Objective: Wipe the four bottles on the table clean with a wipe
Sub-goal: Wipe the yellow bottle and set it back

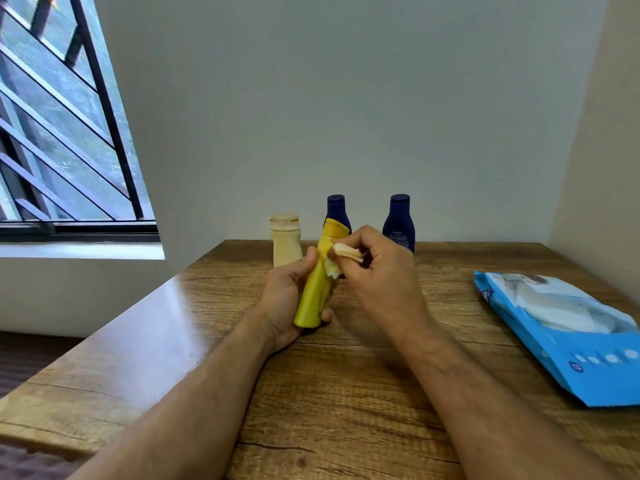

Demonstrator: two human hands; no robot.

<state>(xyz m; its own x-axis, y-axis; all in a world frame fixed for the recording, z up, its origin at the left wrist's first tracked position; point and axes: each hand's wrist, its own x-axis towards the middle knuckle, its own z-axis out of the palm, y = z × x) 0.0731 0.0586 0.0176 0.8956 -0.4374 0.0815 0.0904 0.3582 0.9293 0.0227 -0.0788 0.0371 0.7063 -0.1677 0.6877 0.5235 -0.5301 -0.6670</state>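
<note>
My left hand (285,299) grips a yellow bottle (317,292) tilted above the table's middle. My right hand (377,268) pinches a folded white wipe (344,254) against the bottle's upper part. Behind them, at the table's far edge by the wall, stand a cream bottle (284,242) and two dark blue bottles (336,211) (399,221). The yellow bottle and my right hand hide the lower part of the middle blue bottle.
A blue wipe pack (568,344) lies open on the wooden table (346,393) at the right, white wipes showing in its opening. The wall runs behind and at the right. A barred window is at the left.
</note>
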